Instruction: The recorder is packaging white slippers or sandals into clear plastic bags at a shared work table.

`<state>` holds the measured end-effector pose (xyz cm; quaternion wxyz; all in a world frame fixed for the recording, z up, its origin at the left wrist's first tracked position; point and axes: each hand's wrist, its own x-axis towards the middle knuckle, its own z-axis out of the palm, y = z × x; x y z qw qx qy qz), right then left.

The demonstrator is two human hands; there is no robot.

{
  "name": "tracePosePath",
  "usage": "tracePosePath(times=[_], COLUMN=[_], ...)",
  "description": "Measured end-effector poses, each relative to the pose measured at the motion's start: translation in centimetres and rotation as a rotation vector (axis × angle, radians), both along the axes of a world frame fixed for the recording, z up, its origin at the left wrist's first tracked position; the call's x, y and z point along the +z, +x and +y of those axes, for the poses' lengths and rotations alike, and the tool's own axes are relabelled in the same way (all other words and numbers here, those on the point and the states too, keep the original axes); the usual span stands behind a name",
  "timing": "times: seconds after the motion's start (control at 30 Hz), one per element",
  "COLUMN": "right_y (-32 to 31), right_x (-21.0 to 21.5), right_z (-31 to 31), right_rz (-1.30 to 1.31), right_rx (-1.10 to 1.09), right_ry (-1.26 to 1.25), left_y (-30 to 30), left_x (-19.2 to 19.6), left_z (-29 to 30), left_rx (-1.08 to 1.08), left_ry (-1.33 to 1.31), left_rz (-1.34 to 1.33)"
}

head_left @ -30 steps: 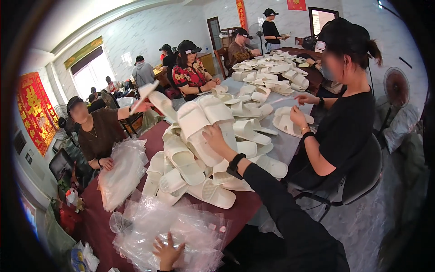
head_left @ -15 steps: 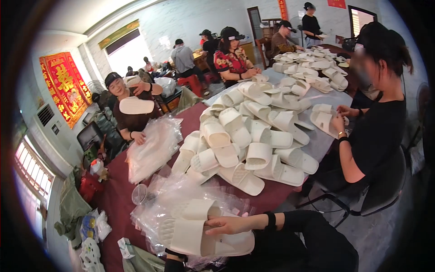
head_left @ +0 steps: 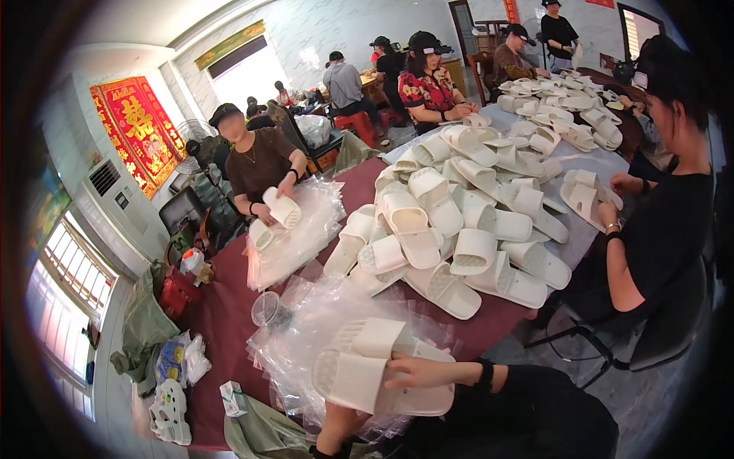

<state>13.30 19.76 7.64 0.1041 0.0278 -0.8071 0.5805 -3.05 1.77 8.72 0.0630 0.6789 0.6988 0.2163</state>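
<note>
Head view, single moment. The person is holding a pair of white slippers point(head_left: 382, 371) stacked together, low in the frame, directly over a heap of clear plastic bags point(head_left: 321, 321) lying on the dark red table point(head_left: 222, 306).

Right hand point(head_left: 417, 372): lying flat across the top of the pair, fingers spread and pointing toward the person's left, thumb side tucked against the upper strap. It is pressing on the slippers from above rather than pinching them. A black band is showing at the wrist.

Left hand point(head_left: 340, 424): coming up from the lower edge beneath the pair. Only the forearm and wrist are showing; the fingers are hidden behind the soles, so I cannot tell whether they are curled or flat. It appears to be supporting the slippers from underneath.

Key relation: the long axis of the pair is running left to right across the person's body, tilted slightly, with one end pointing left toward the bags. The bags are sitting just beyond and to the left of that end, touching or nearly touching the lower slipper. The left hand is the nearer one to the bags; the right is sitting over the middle of the pair.

Beyond, a large pile of loose slippers point(head_left: 459, 222) is covering the table centre, well apart from the hands. Other people are working around the table.
</note>
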Motion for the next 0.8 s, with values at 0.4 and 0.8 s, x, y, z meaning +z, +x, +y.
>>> tracePosePath(times=[0.4,0.8], right_y=[8.6,10.9], right_x=[2.6,3.1], right_z=[-1.3,-1.8], right_rz=[-0.211,-0.116], right_rx=[0.431,0.574], right_ry=[0.001,-0.213], left_y=[-0.8,-2.2], left_x=[-1.3,-0.6], left_z=[-0.2,1.5], left_rx=[-0.015,0.257], left_ry=[-0.104,-0.047], left_rz=[0.471,-0.613])
